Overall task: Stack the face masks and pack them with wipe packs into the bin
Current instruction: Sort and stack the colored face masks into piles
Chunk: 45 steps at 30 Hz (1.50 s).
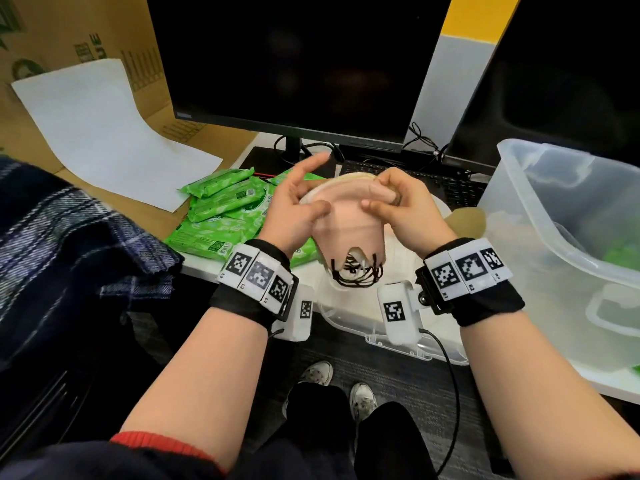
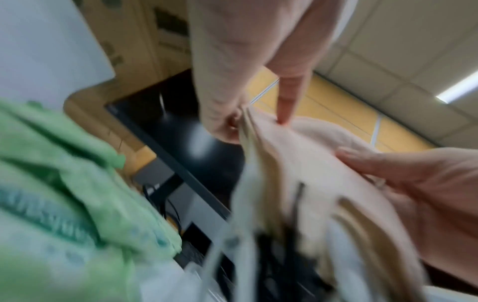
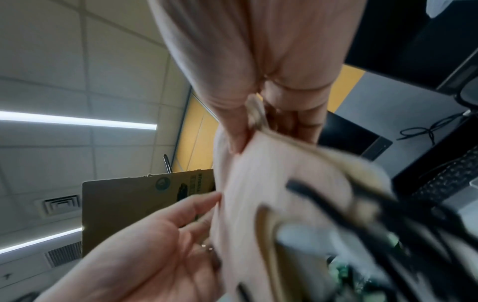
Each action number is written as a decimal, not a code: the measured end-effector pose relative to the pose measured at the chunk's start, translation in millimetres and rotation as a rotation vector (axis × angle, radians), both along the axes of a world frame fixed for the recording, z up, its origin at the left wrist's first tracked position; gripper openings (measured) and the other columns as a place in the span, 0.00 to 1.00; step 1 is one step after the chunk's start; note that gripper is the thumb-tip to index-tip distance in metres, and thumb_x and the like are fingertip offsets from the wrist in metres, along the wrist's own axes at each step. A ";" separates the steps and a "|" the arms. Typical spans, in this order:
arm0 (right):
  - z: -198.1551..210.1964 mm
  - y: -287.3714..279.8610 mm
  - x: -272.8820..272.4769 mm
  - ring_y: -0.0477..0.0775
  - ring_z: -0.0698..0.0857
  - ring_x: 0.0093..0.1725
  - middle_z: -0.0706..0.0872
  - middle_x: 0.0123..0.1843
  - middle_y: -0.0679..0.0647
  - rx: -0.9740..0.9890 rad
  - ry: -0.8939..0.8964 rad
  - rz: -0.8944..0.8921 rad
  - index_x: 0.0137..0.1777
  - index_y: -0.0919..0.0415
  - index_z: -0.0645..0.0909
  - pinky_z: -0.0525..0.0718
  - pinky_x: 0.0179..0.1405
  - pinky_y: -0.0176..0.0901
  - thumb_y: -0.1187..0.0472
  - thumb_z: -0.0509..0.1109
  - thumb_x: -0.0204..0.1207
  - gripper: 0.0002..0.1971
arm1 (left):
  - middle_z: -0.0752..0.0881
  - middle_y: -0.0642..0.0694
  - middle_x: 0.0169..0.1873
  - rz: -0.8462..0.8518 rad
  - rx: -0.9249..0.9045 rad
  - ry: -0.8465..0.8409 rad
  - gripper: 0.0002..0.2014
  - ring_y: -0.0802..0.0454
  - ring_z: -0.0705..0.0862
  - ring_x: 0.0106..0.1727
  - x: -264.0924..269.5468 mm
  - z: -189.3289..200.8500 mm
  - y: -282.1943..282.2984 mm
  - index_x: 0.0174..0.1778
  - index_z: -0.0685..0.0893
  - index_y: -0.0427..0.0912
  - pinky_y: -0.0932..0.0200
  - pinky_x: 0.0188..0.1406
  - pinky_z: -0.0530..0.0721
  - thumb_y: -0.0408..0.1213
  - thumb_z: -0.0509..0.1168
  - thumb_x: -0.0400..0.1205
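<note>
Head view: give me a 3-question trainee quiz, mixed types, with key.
1. True or false: the masks lie in the bin.
2. The wipe packs are: A) in the bin B) on the desk, left of both hands C) on the keyboard.
3. Fill in: the ear loops are ____ in colour.

Key: 1 false, the left hand and right hand hold them; 2 B; 3 black.

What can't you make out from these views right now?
- Mask count: the stack of face masks is covered by both hands in the head view and blurred in both wrist views.
- Contents of the bin: frosted wall, cut by the right edge.
- Print on the wipe packs: too small; blurred in the left wrist view.
</note>
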State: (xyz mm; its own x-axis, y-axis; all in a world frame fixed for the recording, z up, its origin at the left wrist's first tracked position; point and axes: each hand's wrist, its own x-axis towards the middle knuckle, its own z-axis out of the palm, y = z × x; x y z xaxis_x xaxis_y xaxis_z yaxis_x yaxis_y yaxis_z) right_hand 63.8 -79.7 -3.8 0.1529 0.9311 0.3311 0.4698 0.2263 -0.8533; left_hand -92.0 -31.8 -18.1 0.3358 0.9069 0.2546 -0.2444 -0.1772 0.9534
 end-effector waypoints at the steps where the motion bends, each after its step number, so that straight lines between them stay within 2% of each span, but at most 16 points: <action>1: -1.4 -0.3 -1.6 0.44 0.75 0.37 0.76 0.34 0.45 0.023 0.042 -0.005 0.36 0.51 0.70 0.73 0.39 0.40 0.62 0.71 0.67 0.10 | 0.82 0.46 0.39 0.088 -0.056 -0.054 0.29 0.61 0.83 0.37 2.0 -2.2 1.7 0.67 0.74 0.45 0.68 0.39 0.80 0.14 0.60 0.74; 3: -4.7 -1.2 -5.4 0.44 0.73 0.37 0.74 0.35 0.46 0.077 0.092 -0.037 0.37 0.51 0.69 0.71 0.38 0.38 0.63 0.68 0.70 0.10 | 0.80 0.43 0.43 0.218 -0.199 -0.144 0.24 0.55 0.81 0.41 8.0 -5.9 2.5 0.70 0.71 0.43 0.62 0.44 0.79 0.24 0.63 0.79; 6: -7.3 -4.0 -13.8 0.41 0.74 0.41 0.74 0.41 0.45 0.084 0.094 -0.059 0.46 0.53 0.68 0.73 0.42 0.37 0.64 0.66 0.77 0.09 | 0.79 0.41 0.56 0.181 -0.376 -0.224 0.23 0.51 0.80 0.50 17.7 -8.5 -2.0 0.76 0.64 0.44 0.56 0.48 0.79 0.36 0.58 0.84; 10: -5.9 -9.3 -15.4 0.52 0.78 0.62 0.75 0.65 0.59 0.006 0.141 -0.017 0.67 0.52 0.59 0.79 0.62 0.45 0.71 0.64 0.78 0.24 | 0.76 0.39 0.64 0.076 -0.368 -0.205 0.31 0.47 0.80 0.61 21.3 -6.8 -3.5 0.79 0.56 0.48 0.49 0.61 0.80 0.37 0.60 0.81; 12: -4.8 -10.6 -11.6 0.57 0.78 0.66 0.74 0.68 0.63 -0.030 0.175 -0.013 0.75 0.50 0.54 0.81 0.63 0.50 0.74 0.66 0.75 0.35 | 0.71 0.38 0.70 0.049 -0.310 -0.141 0.37 0.43 0.76 0.69 20.3 -7.6 -3.7 0.80 0.54 0.51 0.42 0.69 0.75 0.33 0.63 0.77; 14: -4.9 -10.9 -7.8 0.58 0.79 0.65 0.76 0.67 0.64 -0.048 0.213 -0.028 0.78 0.51 0.52 0.81 0.63 0.55 0.77 0.68 0.71 0.42 | 0.75 0.37 0.63 0.058 -0.255 -0.147 0.37 0.43 0.79 0.62 19.1 -8.2 -5.4 0.79 0.55 0.53 0.42 0.66 0.78 0.23 0.61 0.78; 17: -4.8 -12.1 -2.9 0.56 0.84 0.58 0.81 0.59 0.62 0.000 0.311 -0.111 0.76 0.51 0.57 0.83 0.59 0.57 0.78 0.72 0.64 0.44 | 0.86 0.50 0.49 0.016 -0.133 -0.189 0.39 0.46 0.83 0.50 14.0 -9.7 -5.7 0.74 0.61 0.55 0.45 0.54 0.83 0.16 0.63 0.74; 19: -3.9 -13.8 0.6 0.49 0.87 0.43 0.83 0.49 0.58 0.028 0.413 -0.161 0.75 0.53 0.60 0.88 0.46 0.48 0.82 0.71 0.65 0.42 | 0.89 0.54 0.40 -0.119 -0.039 -0.168 0.37 0.51 0.85 0.41 8.7 -8.6 -6.9 0.68 0.67 0.57 0.52 0.44 0.86 0.14 0.63 0.71; 22: -4.6 -16.0 4.8 0.47 0.85 0.33 0.83 0.43 0.57 0.029 0.433 -0.184 0.77 0.54 0.59 0.84 0.27 0.35 0.81 0.70 0.68 0.41 | 0.85 0.52 0.47 -0.286 0.074 -0.002 0.29 0.60 0.84 0.43 5.4 -1.9 -9.6 0.56 0.77 0.53 0.63 0.38 0.84 0.15 0.61 0.68; 26: -3.8 -14.7 8.9 0.46 0.84 0.34 0.83 0.46 0.60 -0.008 0.320 -0.197 0.78 0.53 0.58 0.84 0.31 0.37 0.75 0.67 0.74 0.36 | 0.87 0.60 0.41 -0.409 0.086 0.286 0.23 0.61 0.82 0.40 10.7 12.3 -5.6 0.52 0.84 0.41 0.69 0.37 0.77 0.13 0.55 0.73; 30: -5.2 -12.9 12.2 0.48 0.85 0.40 0.85 0.44 0.55 -0.026 0.193 -0.163 0.78 0.50 0.57 0.85 0.38 0.36 0.74 0.69 0.73 0.38 | 0.85 0.46 0.43 -0.293 0.055 0.369 0.16 0.59 0.84 0.37 19.4 22.2 6.8 0.54 0.86 0.38 0.73 0.33 0.81 0.18 0.60 0.77; 32: -10.4 -11.8 13.5 0.46 0.84 0.37 0.84 0.41 0.53 -0.069 0.109 -0.161 0.76 0.51 0.62 0.84 0.38 0.37 0.75 0.73 0.69 0.39 | 0.85 0.44 0.49 -0.140 0.035 0.310 0.17 0.54 0.85 0.47 21.3 21.7 16.0 0.51 0.87 0.40 0.71 0.43 0.83 0.17 0.61 0.76; 36: -24.6 -7.9 23.1 0.42 0.86 0.37 0.87 0.40 0.50 -0.102 0.222 -0.143 0.63 0.65 0.77 0.85 0.45 0.39 0.79 0.70 0.69 0.22 | 0.85 0.41 0.58 -0.006 -0.046 0.232 0.18 0.47 0.83 0.59 23.3 11.1 22.3 0.45 0.87 0.47 0.58 0.58 0.82 0.18 0.61 0.77; 40: -26.7 2.3 41.2 0.41 0.84 0.29 0.88 0.30 0.48 -0.141 0.332 -0.268 0.50 0.61 0.81 0.84 0.35 0.32 0.76 0.71 0.70 0.12 | 0.81 0.46 0.63 0.055 -0.125 0.171 0.17 0.50 0.82 0.59 27.3 -2.1 22.4 0.54 0.86 0.43 0.70 0.45 0.83 0.21 0.57 0.81; 42: -26.7 12.9 58.5 0.49 0.85 0.36 0.89 0.42 0.59 -0.212 0.224 -0.451 0.51 0.62 0.81 0.84 0.41 0.39 0.70 0.72 0.72 0.09 | 0.79 0.46 0.65 0.076 -0.106 0.166 0.19 0.50 0.79 0.64 30.7 -3.9 23.9 0.61 0.83 0.42 0.67 0.55 0.80 0.21 0.53 0.82; 45: -24.5 26.8 80.2 0.59 0.78 0.65 0.81 0.67 0.60 -0.434 -0.145 -0.706 0.63 0.62 0.80 0.73 0.64 0.45 0.63 0.74 0.71 0.19 | 0.75 0.45 0.70 0.060 -0.052 0.192 0.26 0.51 0.73 0.70 35.9 -4.2 23.1 0.68 0.78 0.44 0.65 0.68 0.71 0.18 0.49 0.80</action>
State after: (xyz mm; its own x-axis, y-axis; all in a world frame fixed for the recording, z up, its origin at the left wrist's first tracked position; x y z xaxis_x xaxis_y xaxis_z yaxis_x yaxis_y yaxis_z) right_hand 144.0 -52.9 -28.4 0.7309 0.6820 0.0267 0.4893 -0.4963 -0.7171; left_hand -56.1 -8.7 -22.3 0.3188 0.9369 0.1433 -0.0479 -0.1351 0.9897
